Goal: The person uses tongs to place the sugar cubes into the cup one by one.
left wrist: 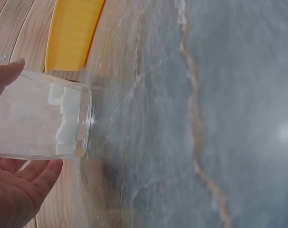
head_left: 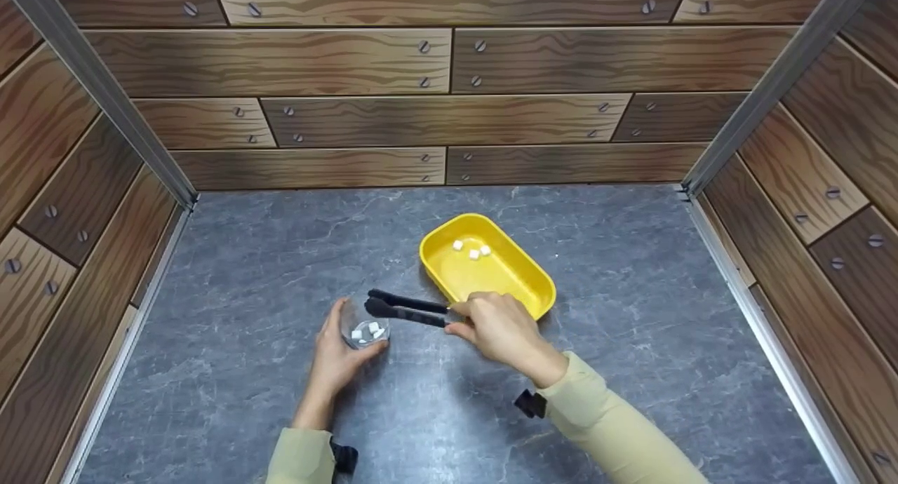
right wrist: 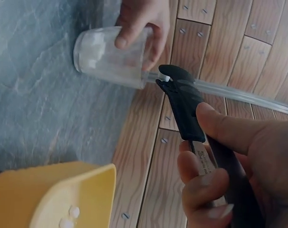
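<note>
My left hand [head_left: 335, 354] holds a clear glass [left wrist: 25, 114] between thumb and fingers, and the glass stands upright on the grey surface. Several white cubes [left wrist: 68, 114] lie at its bottom. My right hand [head_left: 501, 326] grips black-tipped tongs [head_left: 410, 311] by their arms, with the tips pointing left near the glass rim. In the right wrist view a small white cube [right wrist: 164, 77] shows between the tong tips, just outside the glass mouth. A yellow tray [head_left: 519, 263] sits behind and partly under my right hand, with 3 white cubes [head_left: 473, 254] in its far end.
A grey marbled tabletop [head_left: 245, 259] lies under everything. Wood-patterned panels [head_left: 351, 63] stand at the back and both sides, with metal strips [head_left: 765, 337] along the corners and edges.
</note>
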{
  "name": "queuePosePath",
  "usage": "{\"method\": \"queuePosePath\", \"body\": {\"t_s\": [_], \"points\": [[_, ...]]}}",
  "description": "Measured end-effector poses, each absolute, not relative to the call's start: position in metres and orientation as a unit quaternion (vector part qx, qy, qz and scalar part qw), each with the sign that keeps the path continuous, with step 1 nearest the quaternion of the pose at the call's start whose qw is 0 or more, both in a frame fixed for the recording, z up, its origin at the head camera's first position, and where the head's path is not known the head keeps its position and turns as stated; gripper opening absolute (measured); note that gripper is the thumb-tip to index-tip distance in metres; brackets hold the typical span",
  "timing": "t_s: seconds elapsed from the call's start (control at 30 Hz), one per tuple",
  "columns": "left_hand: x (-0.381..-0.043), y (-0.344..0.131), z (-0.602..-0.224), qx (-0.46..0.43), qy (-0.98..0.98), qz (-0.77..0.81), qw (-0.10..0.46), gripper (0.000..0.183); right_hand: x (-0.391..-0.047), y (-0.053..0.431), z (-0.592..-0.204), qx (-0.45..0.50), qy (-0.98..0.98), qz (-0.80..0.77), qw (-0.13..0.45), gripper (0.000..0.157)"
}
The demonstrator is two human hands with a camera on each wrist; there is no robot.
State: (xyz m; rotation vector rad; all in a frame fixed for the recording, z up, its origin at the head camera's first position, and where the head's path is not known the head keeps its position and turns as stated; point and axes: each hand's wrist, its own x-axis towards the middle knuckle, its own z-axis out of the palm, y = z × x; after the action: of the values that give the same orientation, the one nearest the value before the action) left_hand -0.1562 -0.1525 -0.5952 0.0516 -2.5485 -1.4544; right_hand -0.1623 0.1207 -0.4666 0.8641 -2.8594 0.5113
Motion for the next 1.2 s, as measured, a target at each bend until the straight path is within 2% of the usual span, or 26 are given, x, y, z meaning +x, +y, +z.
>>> {"method": "queuePosePath", "body": {"t_s": [0.37,0.9,1.2], "points": [[-0.157,-0.153,-0.596,0.012,-0.860,-0.497,0.115,0.099,-0.170,0.134,-0.467,0.246,-0.952,0.166,0.079,0.029],[-0.156,-0.155,-0.595,0.015,-0.859,-0.505,0.087,0.099,-0.193,0.180,-0.472,0.133,-0.977,0.163,0.043,0.036],[-0.157,-0.154,-0.596,0.015,-0.860,-0.502,0.087,0.099,-0.212,0.195,-0.481,0.076,-0.986,0.148,0.001,0.043]]}}
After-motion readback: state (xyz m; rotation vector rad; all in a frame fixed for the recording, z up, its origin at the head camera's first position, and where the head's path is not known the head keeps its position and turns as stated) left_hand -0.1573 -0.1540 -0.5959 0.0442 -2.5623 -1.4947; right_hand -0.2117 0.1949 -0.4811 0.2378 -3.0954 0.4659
